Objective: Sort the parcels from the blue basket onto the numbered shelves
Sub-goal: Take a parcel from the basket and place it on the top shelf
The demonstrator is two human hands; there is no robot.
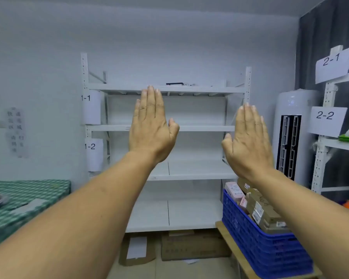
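While I hold both arms up, my left hand (152,127) and right hand (248,139) are flat, fingers straight, gripping nothing | shelves (199,128) behind them, tagged 1-1, 1-2 | basket (260,244) lower right, parcels (260,210) inside, perhaps on a bench (228,232)

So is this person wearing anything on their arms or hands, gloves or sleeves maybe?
Nothing shows. The left hand and right hand are bare, with no gloves, rings or wristbands, and both forearms are bare as far as the picture's edge, so no sleeve is in view.
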